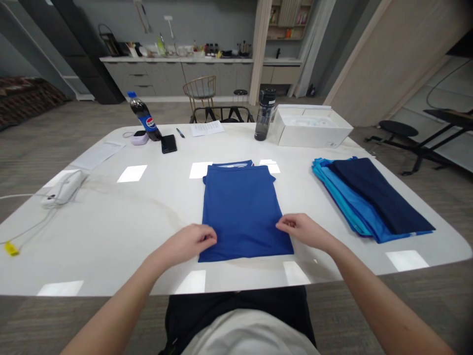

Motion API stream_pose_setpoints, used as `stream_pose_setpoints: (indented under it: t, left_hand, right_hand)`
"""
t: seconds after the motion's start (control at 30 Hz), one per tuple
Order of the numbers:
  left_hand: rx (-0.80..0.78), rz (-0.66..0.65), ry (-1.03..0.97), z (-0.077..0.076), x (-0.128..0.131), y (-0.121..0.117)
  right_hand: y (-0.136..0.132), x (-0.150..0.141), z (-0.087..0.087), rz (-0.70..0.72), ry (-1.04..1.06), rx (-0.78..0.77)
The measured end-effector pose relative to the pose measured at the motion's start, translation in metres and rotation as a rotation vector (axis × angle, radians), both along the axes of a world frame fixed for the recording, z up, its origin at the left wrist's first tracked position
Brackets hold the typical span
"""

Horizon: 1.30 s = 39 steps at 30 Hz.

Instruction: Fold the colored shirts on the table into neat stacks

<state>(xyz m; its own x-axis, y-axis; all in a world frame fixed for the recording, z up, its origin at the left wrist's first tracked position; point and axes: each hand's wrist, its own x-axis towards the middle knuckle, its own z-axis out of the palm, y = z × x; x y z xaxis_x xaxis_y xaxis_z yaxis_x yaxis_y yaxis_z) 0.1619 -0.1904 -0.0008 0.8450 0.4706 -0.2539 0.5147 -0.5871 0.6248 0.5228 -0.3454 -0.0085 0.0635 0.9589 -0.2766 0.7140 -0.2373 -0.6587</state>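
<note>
A folded blue shirt (242,212) lies flat in front of me, its collar edge (236,163) showing at the far end. My left hand (195,240) is at its left side, fingers curled toward the thumb over the cloth. At the right edge, my right hand (297,227) has its fingertips and thumb drawn together on the fabric. Both hands look closed in a pinch on the shirt's sides; the exact grip under the fingertips is partly hidden. To the right rests a stack of folded garments (373,197), navy on top with lighter blues beneath.
The white table (148,222) also bears a cola bottle (145,116), phone (169,144), pen (180,132), papers (207,128), dark tumbler (265,116) and white box (306,133). A white power strip (64,190) with cables lies left, near a yellow tag (11,248).
</note>
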Motion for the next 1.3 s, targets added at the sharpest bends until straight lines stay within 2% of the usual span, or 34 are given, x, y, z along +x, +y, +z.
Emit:
stream_pose_setpoints:
  t: [0.1, 0.17, 0.23, 0.33, 0.43, 0.53, 0.7, 0.8, 0.9, 1.03, 1.13, 1.2, 1.3]
  left_hand:
    - [0.292, 0.255, -0.105, -0.007, 0.050, 0.055]
    - [0.492, 0.458, -0.061, -0.014, 0.086, 0.096]
    - [0.586, 0.612, 0.057, -0.021, 0.116, 0.133]
    - [0.467, 0.714, 0.276, -0.027, 0.142, 0.173]
    - [0.302, 0.719, 0.390, -0.030, 0.149, 0.200]
    - [0.249, 0.679, 0.414, -0.033, 0.150, 0.217]
    - [0.226, 0.649, 0.429, -0.034, 0.152, 0.230]
    - [0.210, 0.659, 0.446, -0.034, 0.153, 0.230]
    - [0.224, 0.680, 0.425, -0.036, 0.150, 0.225]
    - [0.269, 0.667, 0.304, -0.042, 0.141, 0.211]
    - [0.293, 0.650, 0.193, -0.043, 0.137, 0.197]
    - [0.332, 0.622, 0.137, -0.038, 0.140, 0.187]
    - [0.438, 0.538, 0.084, -0.019, 0.153, 0.169]
  right_hand:
    - [0.067, 0.009, -0.015, -0.261, -0.247, 0.273]
    - [0.116, 0.014, -0.023, -0.411, -0.390, 0.289]
    - [0.157, 0.017, -0.029, -0.494, -0.477, 0.214]
    - [0.192, 0.022, -0.036, -0.535, -0.511, 0.102]
    - [0.202, 0.028, -0.045, -0.522, -0.530, 0.066]
    - [0.206, 0.036, -0.049, -0.477, -0.530, 0.053]
    - [0.230, 0.050, -0.041, -0.442, -0.388, -0.075]
    - [0.245, 0.057, -0.032, -0.422, -0.270, -0.121]
    - [0.246, 0.059, -0.025, -0.381, -0.184, -0.122]
    - [0.227, 0.056, -0.018, -0.379, -0.231, -0.062]
    - [0.205, 0.053, -0.012, -0.356, -0.339, 0.064]
    - [0.187, 0.054, -0.008, -0.357, -0.409, 0.168]
    - [0.154, 0.058, -0.001, -0.394, -0.442, 0.308]
